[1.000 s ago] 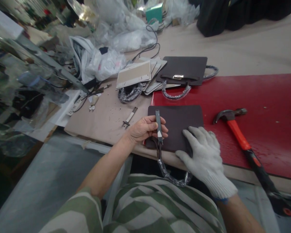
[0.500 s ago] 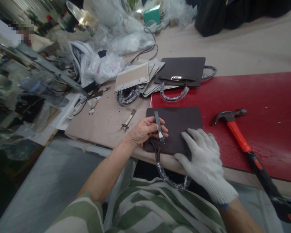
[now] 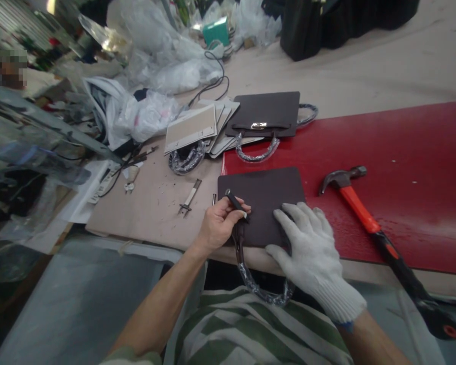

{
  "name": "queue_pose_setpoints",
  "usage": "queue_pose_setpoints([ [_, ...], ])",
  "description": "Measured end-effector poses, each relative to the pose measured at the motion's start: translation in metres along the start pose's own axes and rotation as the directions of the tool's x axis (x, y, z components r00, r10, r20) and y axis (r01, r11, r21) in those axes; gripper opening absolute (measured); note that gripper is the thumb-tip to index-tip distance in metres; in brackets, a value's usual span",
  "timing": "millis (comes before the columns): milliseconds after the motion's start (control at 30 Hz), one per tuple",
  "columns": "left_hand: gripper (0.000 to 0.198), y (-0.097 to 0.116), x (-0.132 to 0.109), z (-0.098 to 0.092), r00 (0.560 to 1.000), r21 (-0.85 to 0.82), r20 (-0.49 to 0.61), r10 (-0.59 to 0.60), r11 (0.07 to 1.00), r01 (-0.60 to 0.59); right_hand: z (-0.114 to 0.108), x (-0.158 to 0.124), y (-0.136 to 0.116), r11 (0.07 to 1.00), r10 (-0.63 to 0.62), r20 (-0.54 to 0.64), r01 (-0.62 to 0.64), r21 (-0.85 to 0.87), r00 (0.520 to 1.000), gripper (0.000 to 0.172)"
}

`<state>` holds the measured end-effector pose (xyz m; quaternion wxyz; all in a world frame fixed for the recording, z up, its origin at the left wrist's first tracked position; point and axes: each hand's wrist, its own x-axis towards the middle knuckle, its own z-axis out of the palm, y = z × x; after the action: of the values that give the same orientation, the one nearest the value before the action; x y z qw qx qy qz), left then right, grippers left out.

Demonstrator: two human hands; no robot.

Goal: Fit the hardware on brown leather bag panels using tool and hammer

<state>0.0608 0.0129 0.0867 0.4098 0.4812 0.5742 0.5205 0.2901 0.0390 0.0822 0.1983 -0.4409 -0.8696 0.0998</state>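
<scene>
Tipped over from the near-upright stand it had half a second earlier, the narrow tool [image 3: 235, 204] now lay at a slant, its pale tip pointing toward the person and low against the brown panel [image 3: 266, 197]. The panel and the gloved hand had hardly shifted. Judged from that, the work seemed to be at the point of setting the tip in place near the panel's front left corner, not yet of hitting anything.

The table [image 3: 365, 76] carried a red mat [image 3: 403, 152] across its right half. The brown panel lay flat on the mat's near left corner, reaching the table's front edge. A hammer [image 3: 365, 218] with an orange neck rested untouched on the mat, just right of the panel. Farther back lay a second brown panel [image 3: 266, 109] with a metal clasp, and left of it a fan of pale boards [image 3: 192, 129].

The right hand [image 3: 307, 243], in a white glove, lay spread and flat on the panel's near right part, pressing it down. The left hand [image 3: 216, 225], bare, was curled, pinching the tool between thumb and fingers at the panel's left edge. A wrapped handle [image 3: 251, 284] looped down from the panel's front edge over the person's lap. A small pronged tool [image 3: 188, 197] lay on the table, left of the left hand.
</scene>
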Motion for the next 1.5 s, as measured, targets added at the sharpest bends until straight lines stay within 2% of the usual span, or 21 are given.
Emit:
queue_pose_setpoints([
  [267, 0.018, -0.003, -0.003, -0.004, 1.000, 0.005, 0.006, 0.023, 1.000, -0.023, 0.001, 0.002, -0.001, 1.000, 0.002, 0.015, -0.002, -0.011, 1.000, 0.057],
  [467, 0.013, -0.004, -0.010, -0.005, 0.996, 0.010, 0.056, 0.072, 0.997, -0.073, 0.000, 0.003, -0.001, 0.999, -0.007, 0.025, 0.008, -0.032, 1.000, 0.059],
  [967, 0.010, 0.001, -0.013, 0.013, 0.997, 0.043, 0.054, 0.057, 0.997, -0.060, -0.001, 0.002, -0.002, 1.000, -0.001, 0.022, 0.002, -0.024, 1.000, 0.060],
  [1100, 0.010, 0.000, -0.015, 0.016, 0.988, 0.129, 0.046, 0.145, 0.980, -0.150, 0.001, 0.001, -0.001, 1.000, -0.006, 0.013, 0.006, -0.022, 1.000, 0.061],
  [1267, 0.012, -0.002, -0.017, 0.016, 0.948, 0.267, 0.070, 0.309, 0.910, -0.316, 0.001, 0.001, -0.001, 1.000, -0.007, 0.002, 0.007, -0.020, 1.000, 0.060],
  [1500, 0.012, -0.006, -0.017, 0.015, 0.929, 0.353, 0.099, 0.356, 0.861, -0.368, 0.000, 0.000, -0.001, 1.000, -0.007, -0.003, 0.007, -0.028, 1.000, 0.059],
])
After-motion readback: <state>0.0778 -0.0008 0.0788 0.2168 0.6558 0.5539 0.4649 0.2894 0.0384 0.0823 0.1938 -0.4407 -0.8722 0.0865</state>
